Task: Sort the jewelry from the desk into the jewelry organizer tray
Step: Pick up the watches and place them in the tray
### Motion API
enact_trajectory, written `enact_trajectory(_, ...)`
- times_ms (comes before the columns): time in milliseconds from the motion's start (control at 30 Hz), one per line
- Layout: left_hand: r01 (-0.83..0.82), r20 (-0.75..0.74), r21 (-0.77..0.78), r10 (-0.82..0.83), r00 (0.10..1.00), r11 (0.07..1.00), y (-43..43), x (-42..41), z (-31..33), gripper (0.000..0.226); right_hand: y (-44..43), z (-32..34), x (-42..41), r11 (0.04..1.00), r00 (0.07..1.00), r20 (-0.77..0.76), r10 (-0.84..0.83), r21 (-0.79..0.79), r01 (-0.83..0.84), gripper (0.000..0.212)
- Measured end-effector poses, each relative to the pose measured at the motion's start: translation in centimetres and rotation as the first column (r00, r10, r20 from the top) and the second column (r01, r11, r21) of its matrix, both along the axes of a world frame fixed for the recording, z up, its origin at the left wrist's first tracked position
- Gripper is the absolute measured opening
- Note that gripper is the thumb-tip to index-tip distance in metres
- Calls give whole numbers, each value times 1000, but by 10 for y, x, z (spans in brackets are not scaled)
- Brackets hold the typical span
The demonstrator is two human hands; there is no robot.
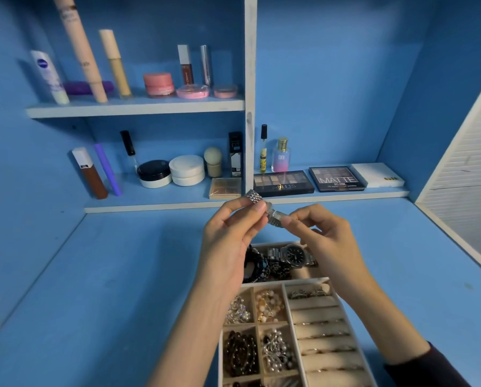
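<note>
Left hand [229,236] and right hand [321,236] each pinched the silver watch bracelet [264,209] above the organizer tray [288,311]; advisable to fold it compactly before lowering.

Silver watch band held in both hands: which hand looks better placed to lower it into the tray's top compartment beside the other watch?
Probably the right hand. It pinches the silver watch band almost directly above the dark-faced watch in the organizer tray. The left hand holds the far end, over the dark bracelets.

Bare desk [108,275] left of tray [284,300]; far compartment seemingly crowded by watch [295,254].
</note>
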State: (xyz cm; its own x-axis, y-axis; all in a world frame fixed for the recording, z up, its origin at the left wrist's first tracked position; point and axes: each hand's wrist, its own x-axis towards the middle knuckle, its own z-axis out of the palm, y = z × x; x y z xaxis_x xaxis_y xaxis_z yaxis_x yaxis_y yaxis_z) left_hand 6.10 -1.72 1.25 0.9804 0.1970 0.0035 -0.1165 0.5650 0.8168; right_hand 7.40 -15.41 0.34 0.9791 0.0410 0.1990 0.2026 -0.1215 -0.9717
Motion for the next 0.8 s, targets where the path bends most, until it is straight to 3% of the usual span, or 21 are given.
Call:
enact_trajectory(133, 1, 8, 193, -2, 1000, 981, -7, -2, -4, 23, -2, 1, 0, 996, 994, -80, 80, 48, -76, 12)
enact_trajectory(400, -73, -1, 444, 82, 997, 893, -14, -6, -6, 13, -5, -5, 3, 974, 975, -144, 168, 175, -142, 24)
enact_trajectory(467, -79, 7, 464, 85, 996, 882, -14, -7, -6, 14, -5, -4, 3, 974, 975, -140, 172, 176, -146, 30)
enact_trajectory(633, -69, 29, 523, 63, 998, 849, -11, -5, -5, 13, -6, -1, 1, 972, 973, -130, 190, 164, -168, 13)
enact_trajectory(800, -69, -20, 464, 88, 996, 883, -6, -2, -9, 5, -11, 0, 5, 967, 981, -126, 146, 228, -115, 19)
